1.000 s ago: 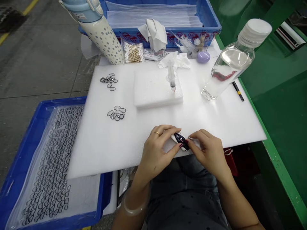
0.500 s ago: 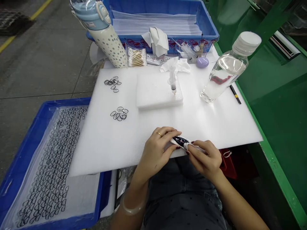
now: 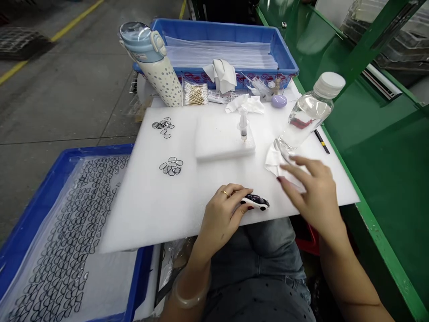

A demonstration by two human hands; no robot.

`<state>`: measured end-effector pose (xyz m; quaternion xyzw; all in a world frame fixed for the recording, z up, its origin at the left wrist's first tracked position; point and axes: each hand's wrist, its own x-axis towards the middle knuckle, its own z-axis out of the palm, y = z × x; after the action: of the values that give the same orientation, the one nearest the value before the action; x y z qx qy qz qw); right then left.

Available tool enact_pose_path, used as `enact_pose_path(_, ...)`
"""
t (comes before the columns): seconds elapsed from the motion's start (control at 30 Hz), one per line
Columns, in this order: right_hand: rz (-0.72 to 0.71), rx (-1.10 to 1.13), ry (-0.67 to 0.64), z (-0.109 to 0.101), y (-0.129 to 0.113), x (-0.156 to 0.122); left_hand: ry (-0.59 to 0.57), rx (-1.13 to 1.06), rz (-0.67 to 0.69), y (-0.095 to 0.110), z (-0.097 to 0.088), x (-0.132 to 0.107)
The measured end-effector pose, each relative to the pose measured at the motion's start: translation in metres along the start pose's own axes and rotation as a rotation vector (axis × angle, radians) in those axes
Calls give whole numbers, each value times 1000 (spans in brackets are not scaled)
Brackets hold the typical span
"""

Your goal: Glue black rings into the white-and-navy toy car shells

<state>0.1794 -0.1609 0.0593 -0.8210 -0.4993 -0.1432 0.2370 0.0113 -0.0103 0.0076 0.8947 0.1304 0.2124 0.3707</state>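
Note:
A small black-and-white toy car is pinched at one end between the thumb and fingers of my left hand, just above the white foam board. My right hand, slightly blurred, is over the board's right side with its fingers apart. A crumpled white wipe lies beside its fingertips, partly hidden by them, at the base of a clear bottle. Farther back, a syringe stands upright on a thick foam block.
Two piles of thin black rings lie on the left. A blue tray of rings stands lower left. At the back are a dotted flask, cotton swabs, a purple egg-shaped piece and a blue bin.
My right hand has moved right, away from the toy car, and its fingers have spread. The white wipe now lies by the bottle. My left hand still holds the car; the view has tilted up.

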Motion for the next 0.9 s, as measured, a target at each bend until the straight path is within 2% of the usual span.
enact_pose_path(0.13,-78,155,-31,14,-29,-29,5,-13,3,0,0,0)
enact_pose_path(0.27,-20,189,59,31,-43,-47,7,-8,6,0,1,0)
enact_pose_path(0.4,22,241,90,33,-42,-47,-10,6,7,0,0,-1)
enact_pose_path(0.57,71,367,-140,33,-41,-41,-19,20,22,0,-2,-5)
enact_pose_path(0.63,60,391,-176,36,-41,-42,-8,23,40,-1,-2,-6)
enact_pose_path(0.8,23,343,-100,39,-31,-51,11,19,83,-1,-1,-4)
enact_pose_path(0.9,-9,270,-106,38,-26,-52,38,23,99,-1,3,-4)
